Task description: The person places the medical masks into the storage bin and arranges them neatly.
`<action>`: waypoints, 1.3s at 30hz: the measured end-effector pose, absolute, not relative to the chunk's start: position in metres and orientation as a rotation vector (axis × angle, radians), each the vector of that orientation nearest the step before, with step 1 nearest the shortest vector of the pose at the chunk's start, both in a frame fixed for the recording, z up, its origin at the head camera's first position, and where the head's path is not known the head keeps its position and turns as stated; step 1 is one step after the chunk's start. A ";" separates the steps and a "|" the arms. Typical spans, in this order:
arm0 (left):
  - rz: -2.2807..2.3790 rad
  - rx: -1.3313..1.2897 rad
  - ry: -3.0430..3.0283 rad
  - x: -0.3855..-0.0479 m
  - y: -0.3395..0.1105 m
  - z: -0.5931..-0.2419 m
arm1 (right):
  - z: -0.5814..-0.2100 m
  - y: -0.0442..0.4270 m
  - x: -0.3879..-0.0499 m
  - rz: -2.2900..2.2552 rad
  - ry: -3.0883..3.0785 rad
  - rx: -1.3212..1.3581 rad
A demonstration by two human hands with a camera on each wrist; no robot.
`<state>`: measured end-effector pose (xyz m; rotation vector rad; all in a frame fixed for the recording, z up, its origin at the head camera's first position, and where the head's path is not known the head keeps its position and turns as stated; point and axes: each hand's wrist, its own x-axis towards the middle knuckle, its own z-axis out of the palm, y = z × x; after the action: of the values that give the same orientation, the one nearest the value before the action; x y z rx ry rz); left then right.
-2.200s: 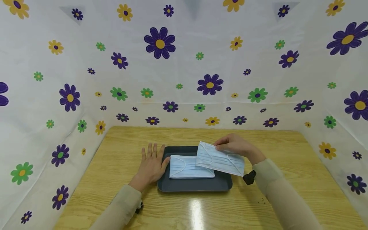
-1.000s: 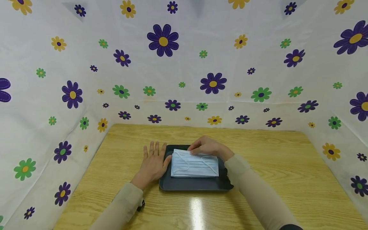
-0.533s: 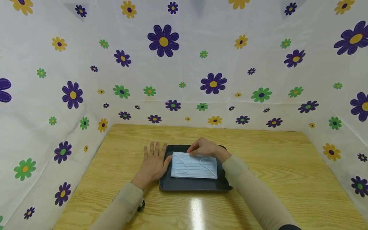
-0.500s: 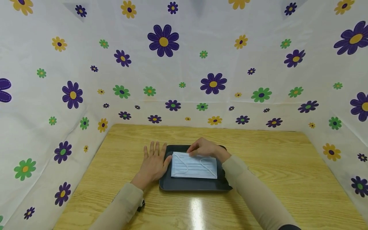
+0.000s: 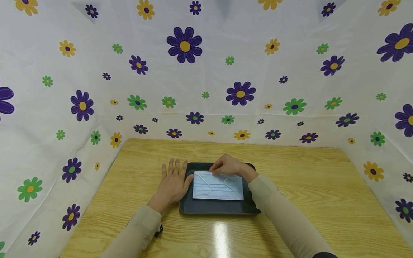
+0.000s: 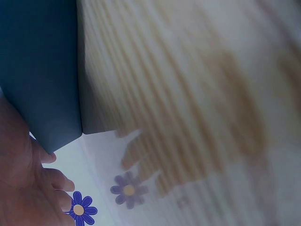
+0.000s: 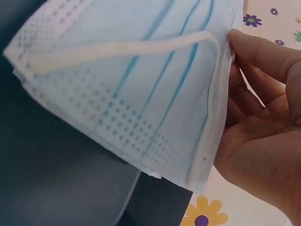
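A light blue pleated face mask [image 5: 217, 186] with white ear loops lies flat in a dark grey tray [image 5: 219, 208]. My right hand [image 5: 230, 166] pinches its far long edge between thumb and fingers. In the right wrist view, the mask [image 7: 127, 94] fills the middle, and the edge of at least one more mask shows beneath it. My left hand [image 5: 172, 185] has its fingers spread on the table at the tray's left side, thumb over the rim. The left wrist view shows part of that hand [image 6: 28, 174] beside the tray's wall [image 6: 42, 70].
The tray stands on a wood-grain table [image 5: 300, 179]. A white cloth [image 5: 206, 68] printed with purple, yellow and green flowers hangs behind the table and along both sides.
My right hand has brought a mask from the tray's right side leftward and down onto the masks there, then lined it up with them. My left hand has stayed at the tray's left rim.
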<state>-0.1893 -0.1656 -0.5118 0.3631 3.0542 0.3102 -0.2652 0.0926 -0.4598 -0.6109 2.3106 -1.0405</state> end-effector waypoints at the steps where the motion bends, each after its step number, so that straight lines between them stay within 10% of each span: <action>1: 0.308 0.363 3.054 -0.189 -0.166 -0.512 | -0.460 0.092 -0.265 -1.037 2.320 -0.609; 39: 0.291 0.361 3.056 -0.190 -0.166 -0.514 | -0.464 0.093 -0.265 -1.065 2.435 -0.603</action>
<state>-0.1899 -0.1655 -0.5143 0.3611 3.0563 0.2909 -0.2653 0.0926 -0.4643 -0.6029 2.4347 -1.0650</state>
